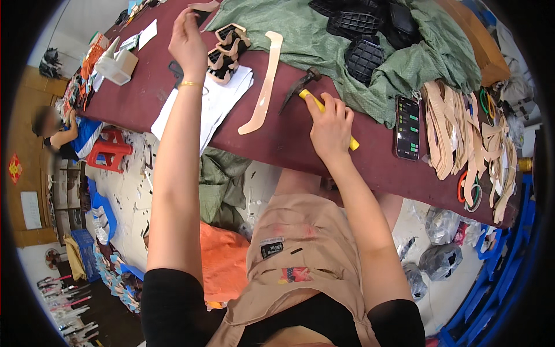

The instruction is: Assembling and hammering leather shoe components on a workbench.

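Note:
My left hand [188, 49] is raised over the far left part of the table, its fingers closed on a small beige-and-dark strip [203, 7] at the top edge. My right hand [331, 126] is wrapped round the yellow handle of a claw hammer [354, 143]. The hammer's dark head rests at or just above the table, claw to the left. Between my hands lies a long beige curved strip [264, 95] with widened ends. Beside my left wrist sits a small stack of beige-edged dark moulded pieces [227, 55], next to white paper sheets [222, 107].
A green woven sack [289, 26] covers the far side, with black ribbed pads [365, 59] on it. A phone [407, 130] and hanging beige strips [442, 133] lie right. A white container [117, 66] stands left. A red stool [108, 151] and another person [55, 130] are beyond.

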`<state>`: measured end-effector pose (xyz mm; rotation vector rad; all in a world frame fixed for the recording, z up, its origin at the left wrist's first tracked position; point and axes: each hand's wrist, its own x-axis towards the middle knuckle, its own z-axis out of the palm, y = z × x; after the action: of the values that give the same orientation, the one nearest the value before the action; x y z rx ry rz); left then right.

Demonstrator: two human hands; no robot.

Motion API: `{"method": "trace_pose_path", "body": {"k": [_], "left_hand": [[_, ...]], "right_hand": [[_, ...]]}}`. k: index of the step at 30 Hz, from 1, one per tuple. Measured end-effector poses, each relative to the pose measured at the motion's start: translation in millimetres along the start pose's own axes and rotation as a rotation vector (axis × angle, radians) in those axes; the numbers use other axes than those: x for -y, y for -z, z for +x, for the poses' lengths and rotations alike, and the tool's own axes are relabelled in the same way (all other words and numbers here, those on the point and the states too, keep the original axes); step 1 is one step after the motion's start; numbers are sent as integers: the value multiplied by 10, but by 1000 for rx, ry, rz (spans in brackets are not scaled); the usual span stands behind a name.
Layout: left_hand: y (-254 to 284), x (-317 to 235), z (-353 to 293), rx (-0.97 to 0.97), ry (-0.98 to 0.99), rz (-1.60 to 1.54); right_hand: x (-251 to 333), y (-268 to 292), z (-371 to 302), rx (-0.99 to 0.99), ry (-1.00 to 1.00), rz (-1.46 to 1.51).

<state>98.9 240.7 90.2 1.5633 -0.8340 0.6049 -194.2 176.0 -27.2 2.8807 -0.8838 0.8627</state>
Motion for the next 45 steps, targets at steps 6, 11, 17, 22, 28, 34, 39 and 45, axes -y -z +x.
{"method": "trace_pose_path", "body": {"k": [6, 11, 17, 22, 28, 34, 39, 45], "left_hand": [[-431, 283, -191, 497, -129, 707], [-761, 167, -767, 856, -73, 809], [-647, 198, -1007, 570, 393, 176], [568, -1101, -943, 668, 819, -522], [1408, -1545, -1663, 406, 1160, -459], [979, -1677, -2233, 553, 1264, -838], [516, -2043, -2185, 783, 1249, -858], [554, -1912, -2123, 691, 1664, -1351]], "right_hand": [[-5, -14, 3, -34, -59, 55], [-2, -6, -11, -70, -58, 60], [-85, -68, 38, -82, -106, 94], [-474, 213, -28, -338, -83, 790], [-1226, 1012, -927, -424, -223, 377], [-1491, 896, -1233, -421, -405, 343], [-1504, 875, -1230, -379, -367, 221], [-1496, 884, -1192, -338, -382, 199]]}}
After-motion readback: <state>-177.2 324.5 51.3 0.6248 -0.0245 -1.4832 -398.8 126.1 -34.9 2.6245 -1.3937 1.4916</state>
